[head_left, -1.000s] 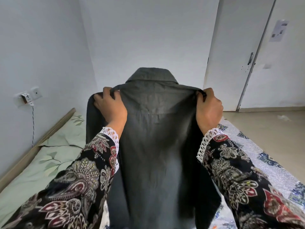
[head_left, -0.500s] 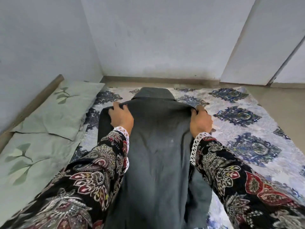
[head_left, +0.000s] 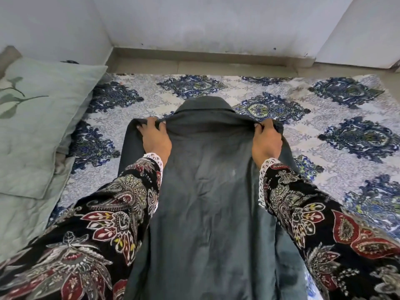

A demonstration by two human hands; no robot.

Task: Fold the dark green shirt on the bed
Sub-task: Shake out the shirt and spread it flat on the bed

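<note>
The dark green shirt (head_left: 207,191) lies back-up and lengthwise on the bed (head_left: 324,161), collar pointing away from me toward the wall. My left hand (head_left: 154,138) pinches the shirt's left shoulder, fingers curled over the seam. My right hand (head_left: 267,140) grips the right shoulder in the same way. Both shoulders sit low over the blue-patterned bedsheet. The sleeves are folded in under the body and mostly hidden by my patterned sleeves. The shirt's hem runs out of view at the bottom.
A pale green pillow (head_left: 41,118) with a leaf print lies at the left, on a matching green cover (head_left: 21,224). The white wall and its skirting (head_left: 194,59) close off the bed's far edge. Bare patterned sheet shows to the right.
The shirt hung upright in front of me one second ago; now it is laid down flat on the bed. My hands have kept hold of both shoulders and moved down and forward.
</note>
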